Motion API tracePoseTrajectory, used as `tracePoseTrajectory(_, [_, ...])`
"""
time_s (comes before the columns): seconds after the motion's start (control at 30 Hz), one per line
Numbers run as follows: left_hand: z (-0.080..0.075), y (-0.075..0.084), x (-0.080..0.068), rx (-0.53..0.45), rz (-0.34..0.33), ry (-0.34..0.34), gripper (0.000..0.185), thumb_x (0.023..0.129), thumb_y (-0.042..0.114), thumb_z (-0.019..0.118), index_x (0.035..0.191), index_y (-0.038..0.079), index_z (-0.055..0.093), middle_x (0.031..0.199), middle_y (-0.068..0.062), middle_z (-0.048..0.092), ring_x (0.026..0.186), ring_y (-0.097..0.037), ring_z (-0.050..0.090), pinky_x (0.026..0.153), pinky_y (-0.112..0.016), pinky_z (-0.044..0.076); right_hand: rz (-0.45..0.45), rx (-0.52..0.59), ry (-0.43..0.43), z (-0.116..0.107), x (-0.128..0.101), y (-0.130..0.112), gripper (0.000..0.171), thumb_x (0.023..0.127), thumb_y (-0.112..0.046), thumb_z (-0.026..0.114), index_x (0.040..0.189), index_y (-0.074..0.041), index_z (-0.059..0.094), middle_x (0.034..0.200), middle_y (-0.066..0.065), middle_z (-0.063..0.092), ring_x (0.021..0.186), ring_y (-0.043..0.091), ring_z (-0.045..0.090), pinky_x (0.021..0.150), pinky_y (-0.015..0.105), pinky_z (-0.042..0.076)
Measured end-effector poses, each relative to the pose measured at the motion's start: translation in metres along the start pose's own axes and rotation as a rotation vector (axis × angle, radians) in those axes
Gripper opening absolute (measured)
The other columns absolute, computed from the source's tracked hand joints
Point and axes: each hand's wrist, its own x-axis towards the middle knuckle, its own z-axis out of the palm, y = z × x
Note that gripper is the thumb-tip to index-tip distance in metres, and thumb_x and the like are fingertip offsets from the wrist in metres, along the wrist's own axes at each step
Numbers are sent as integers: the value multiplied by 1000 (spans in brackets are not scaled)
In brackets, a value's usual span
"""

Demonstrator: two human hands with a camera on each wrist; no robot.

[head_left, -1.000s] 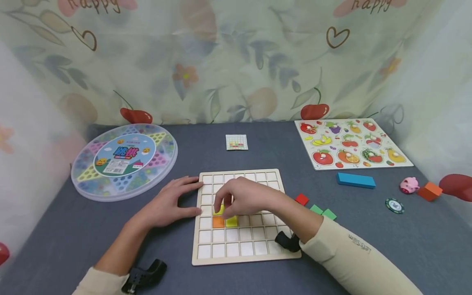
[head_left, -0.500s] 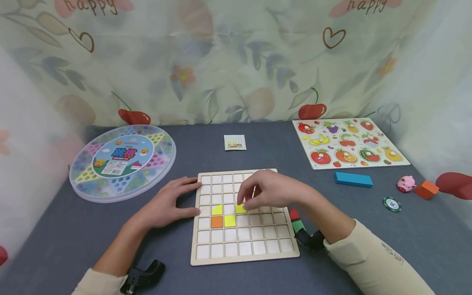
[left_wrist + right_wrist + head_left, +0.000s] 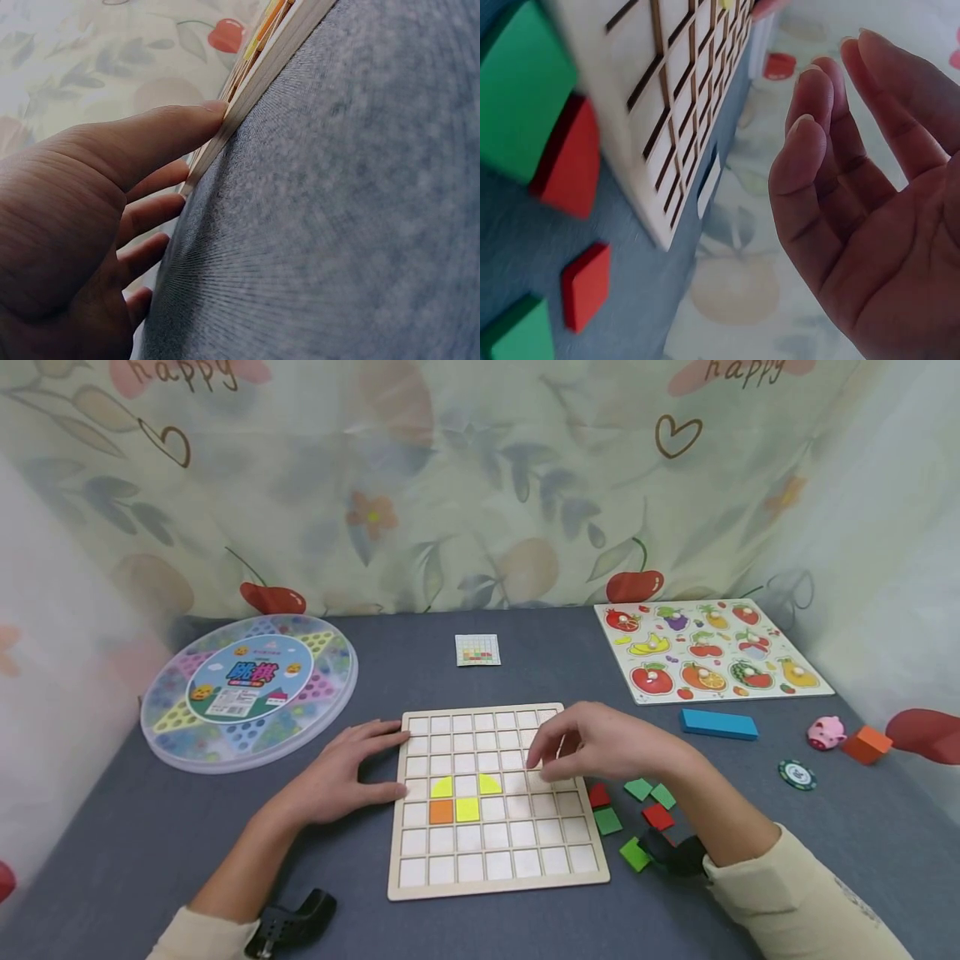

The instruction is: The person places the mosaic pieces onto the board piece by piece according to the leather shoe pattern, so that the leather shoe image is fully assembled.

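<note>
head view, grid board: a pale wooden grid board [image 3: 498, 888] lies flat before you on the grey-blue bench [image 3: 352, 893].
head view, pieces in it: an orange square [image 3: 441, 812] has a yellow square [image 3: 467, 809] just to its right; in the next row farther from you, two yellow curved pieces [image 3: 490, 784] sit with one cell between them.
head view, left hand: your left hand [image 3: 339, 777] is relaxed and spread, touching the board's left edge, gripping nothing.
head view, right hand: your right hand [image 3: 600, 743] is loosely bent and empty over the board's right side.
head view, loose tiles: green tiles [image 3: 607, 821] and red tiles [image 3: 657, 816] lie right of the board.
head view, far side: a small printed card [image 3: 477, 650].
left wrist view, thumb: its tip meets the board's edge.
right wrist view, fingers: gently curved, holding nothing.
</note>
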Motion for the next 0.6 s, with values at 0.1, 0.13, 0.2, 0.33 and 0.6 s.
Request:
tracePoseTrajectory(0.1, [0,0,-1,2,-1,2,74,92,48,77,154,17,52,163,-13,40,152,-44,29,115,-70,29,3,12,3,-3,-6,8,13,94,-19,76,106,-15,79,96,-5,73,90,20,65,77,37,56])
tracePoseTrajectory(0.13, [0,0,-1,1,-1,3,74,92,47,77,154,17,52,164,-13,40,152,-44,28,115,-70,28,3,9,3,-4,-8,10,14,94,-20,77,106,-15,79,96,-5,73,90,20,66,78,36,57])
tracePoseTrajectory(0.2, [0,0,-1,1,-2,3,74,91,47,77,154,16,52,164,-13,40,152,-44,29,115,-70,28,-4,11,3,-5,-11,16,14,94,-19,77,107,-14,79,95,-4,73,89,20,66,78,34,57])
tracePoseTrajectory(0.33, [0,0,-2,-3,-6,4,74,91,46,77,154,16,52,164,-13,40,152,-44,29,115,-70,28,-10,13,2,-7,-20,27,15,94,-19,77,108,-14,78,96,-4,74,89,20,67,79,31,58])
tracePoseTrajectory(0.6, [0,0,0,-7,-13,-2,74,91,47,77,154,17,51,164,-13,39,152,-44,28,116,-71,27,6,43,-46,-6,-41,48,12,94,-20,76,105,-15,78,92,-4,74,84,17,67,75,28,56])
